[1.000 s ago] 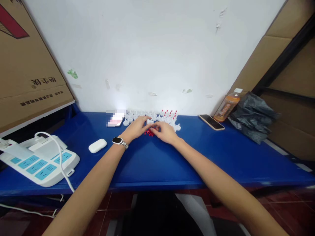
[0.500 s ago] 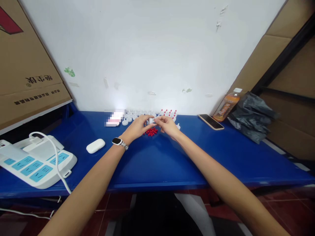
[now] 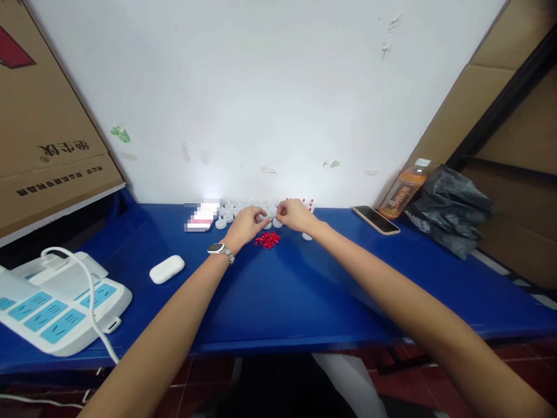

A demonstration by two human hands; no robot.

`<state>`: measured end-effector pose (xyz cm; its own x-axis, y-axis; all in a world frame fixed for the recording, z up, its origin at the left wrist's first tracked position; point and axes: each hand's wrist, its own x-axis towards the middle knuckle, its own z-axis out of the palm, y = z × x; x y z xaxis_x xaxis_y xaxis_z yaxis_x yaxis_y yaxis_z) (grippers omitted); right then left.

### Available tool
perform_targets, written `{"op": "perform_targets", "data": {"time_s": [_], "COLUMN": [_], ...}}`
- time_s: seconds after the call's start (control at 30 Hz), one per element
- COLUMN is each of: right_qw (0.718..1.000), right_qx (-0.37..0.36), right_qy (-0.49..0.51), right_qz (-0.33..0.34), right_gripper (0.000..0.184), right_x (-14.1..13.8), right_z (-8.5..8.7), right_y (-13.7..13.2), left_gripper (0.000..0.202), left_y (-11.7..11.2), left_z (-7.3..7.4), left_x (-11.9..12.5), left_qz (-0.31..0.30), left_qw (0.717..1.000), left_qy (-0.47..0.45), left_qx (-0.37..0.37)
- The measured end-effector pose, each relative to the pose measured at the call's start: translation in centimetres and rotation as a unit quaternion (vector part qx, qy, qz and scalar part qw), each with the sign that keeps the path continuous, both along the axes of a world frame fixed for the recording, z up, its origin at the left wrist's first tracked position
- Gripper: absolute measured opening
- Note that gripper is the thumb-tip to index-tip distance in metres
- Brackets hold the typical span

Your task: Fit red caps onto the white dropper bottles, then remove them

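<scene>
Both my hands meet above a small heap of red pieces (image 3: 267, 239) on the blue table (image 3: 278, 290). My left hand (image 3: 247, 223), a watch on its wrist, has its fingers curled in a pinch. My right hand (image 3: 294, 213) pinches too, its fingertips touching the left's. Between them a small white piece seems held, too small to make out. Several small white caps (image 3: 230, 212) lie in rows behind the hands near the wall, some with red tips (image 3: 308, 204).
A white earbud case (image 3: 167, 269) lies left of my left arm. A white power strip (image 3: 52, 302) with a cable sits at the far left under cardboard boxes. A phone (image 3: 376, 219), an orange drink bottle (image 3: 405, 188) and a black bag (image 3: 450, 215) stand at the right.
Both hands have lifted off the red heap and come together a little farther back, pinching. The camera has tilted slightly, shifting the table down in view.
</scene>
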<state>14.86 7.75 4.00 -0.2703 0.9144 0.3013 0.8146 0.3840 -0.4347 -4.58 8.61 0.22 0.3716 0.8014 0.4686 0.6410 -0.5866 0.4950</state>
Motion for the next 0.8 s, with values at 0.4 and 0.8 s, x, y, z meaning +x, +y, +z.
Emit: {"op": "perform_targets", "data": {"time_s": [0.4,0.8], "right_qw": [0.999,0.994], "right_qx": [-0.038,0.016], "right_qy": [-0.014,0.094], "right_qz": [-0.005,-0.051], "right_gripper": [0.011,0.018], "right_x": [-2.3,1.9], "right_z": [-1.1,-0.1], "right_y": [1.5,-0.4], "left_gripper": [0.015,0.019], "left_y": [0.4,-2.3], "left_z": [-0.1,1.0], "left_x": [-1.1,-0.9], "left_qz": [0.094,0.051], "left_qw": [0.995,0.996], "left_qy": [0.015,-0.029], "left_qx": [-0.004,0.061]}}
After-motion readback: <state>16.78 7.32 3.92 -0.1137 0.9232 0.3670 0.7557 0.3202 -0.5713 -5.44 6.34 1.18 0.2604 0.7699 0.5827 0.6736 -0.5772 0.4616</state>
